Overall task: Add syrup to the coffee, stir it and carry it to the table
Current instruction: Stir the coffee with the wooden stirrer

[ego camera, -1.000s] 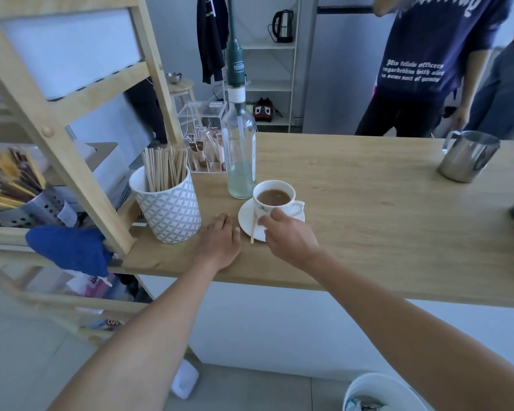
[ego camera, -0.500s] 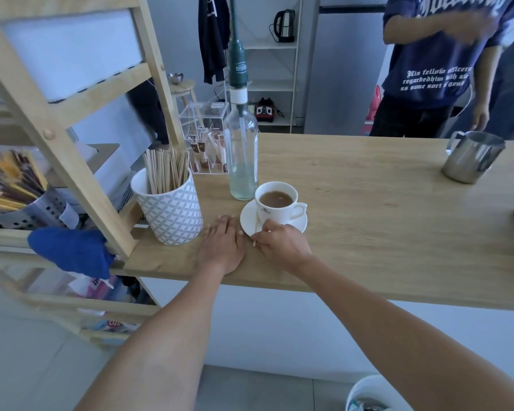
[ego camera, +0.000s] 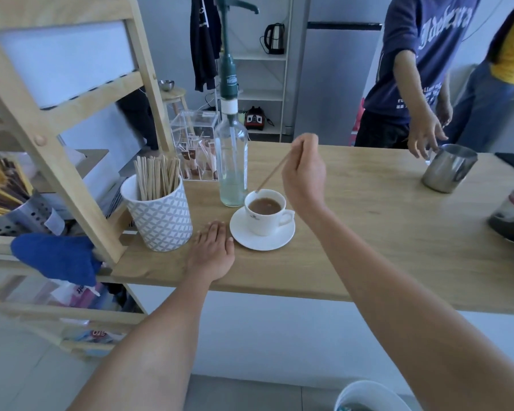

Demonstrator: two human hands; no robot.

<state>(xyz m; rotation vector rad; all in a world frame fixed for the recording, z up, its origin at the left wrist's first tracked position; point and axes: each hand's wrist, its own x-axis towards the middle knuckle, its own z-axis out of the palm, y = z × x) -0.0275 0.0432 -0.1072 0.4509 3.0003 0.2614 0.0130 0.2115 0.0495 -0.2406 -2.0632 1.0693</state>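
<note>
Change: my right hand [ego camera: 304, 176] is off the saucer [ego camera: 261, 237] now, raised, fingers pinching the stir stick [ego camera: 275, 171].
Stick: tip at the coffee cup [ego camera: 266, 211] rim.
Left hand [ego camera: 211, 252]: flat, open, on the bench [ego camera: 368, 232].

Steel jug [ego camera: 448, 170] on the wooden counter [ego camera: 368, 232]; patterned pot [ego camera: 158, 218] holds, seemingly, wooden sticks.

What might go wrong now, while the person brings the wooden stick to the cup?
The coffee cup looks nearly full, so brisk stirring with the stir stick in the right hand may spill onto the saucer. The syrup bottle stands tall and close behind the cup; the raised hand might knock it.
</note>
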